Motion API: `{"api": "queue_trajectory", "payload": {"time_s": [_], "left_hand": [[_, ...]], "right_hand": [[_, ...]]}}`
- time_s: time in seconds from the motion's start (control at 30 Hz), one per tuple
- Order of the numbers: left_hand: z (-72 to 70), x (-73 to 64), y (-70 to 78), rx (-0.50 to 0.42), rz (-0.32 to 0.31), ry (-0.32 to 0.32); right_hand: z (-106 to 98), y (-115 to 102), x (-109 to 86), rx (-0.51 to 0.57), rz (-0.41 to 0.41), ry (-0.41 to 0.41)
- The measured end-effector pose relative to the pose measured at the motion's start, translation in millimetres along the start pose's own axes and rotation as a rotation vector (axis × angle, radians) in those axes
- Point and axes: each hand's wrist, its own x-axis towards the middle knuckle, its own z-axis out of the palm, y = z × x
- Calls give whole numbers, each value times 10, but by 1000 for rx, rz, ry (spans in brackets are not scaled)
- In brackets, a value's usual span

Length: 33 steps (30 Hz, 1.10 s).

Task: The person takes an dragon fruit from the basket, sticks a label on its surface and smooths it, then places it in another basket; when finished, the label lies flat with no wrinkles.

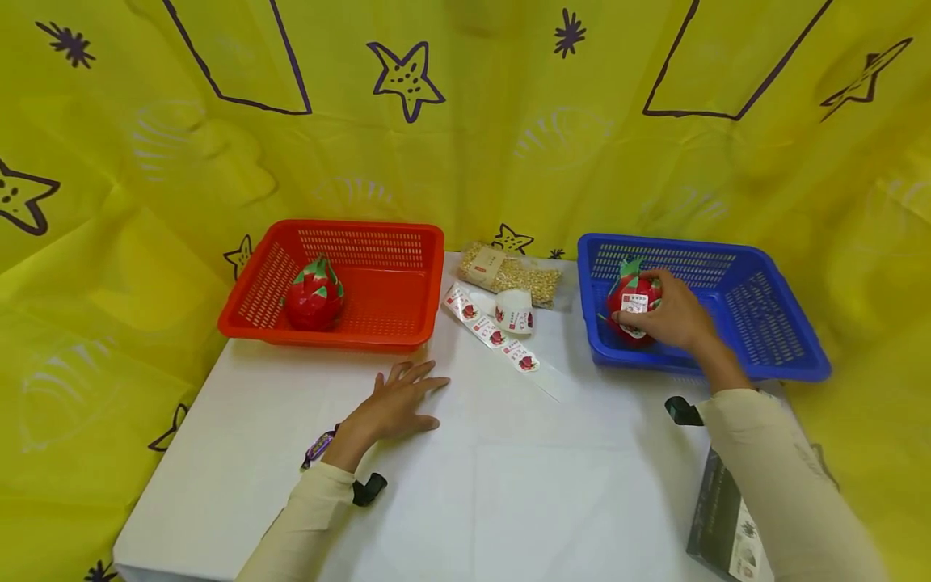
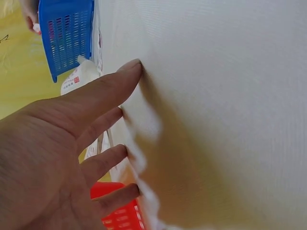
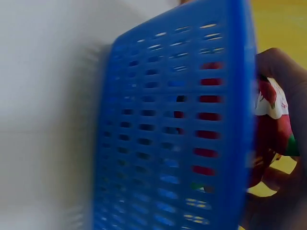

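Note:
My right hand (image 1: 678,314) grips a red dragon fruit (image 1: 625,284) with green leaf tips, at the left side of the blue basket (image 1: 767,319). A white printed label (image 1: 635,304) shows on the fruit's front. In the right wrist view the basket wall (image 3: 158,129) covers much of the fruit (image 3: 264,139). My left hand (image 1: 396,408) has its fingers spread and touches the white tabletop, in front of the red basket (image 1: 381,303), holding nothing. Another dragon fruit (image 1: 314,299) sits inside that red basket.
Between the baskets lie a roll of fruit stickers (image 1: 514,312), its unrolled strip (image 1: 490,330) and a clear bag of yellow kernels (image 1: 509,271). A dark box (image 1: 720,509) is partly under my right forearm. A yellow patterned cloth (image 1: 465,145) hangs behind the table.

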Motion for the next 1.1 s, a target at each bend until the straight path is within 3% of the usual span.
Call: {"api": "queue_trajectory", "payload": {"time_s": [0.1, 0.43, 1.1], "left_hand": [[2, 6, 0, -4, 4, 1], [-14, 1, 33, -17, 5, 7], [16, 11, 17, -37, -5, 2]], "right_hand": [[63, 74, 39, -10, 8, -34], [173, 177, 112, -21, -21, -36], [180, 189, 189, 41, -26, -90]]}}
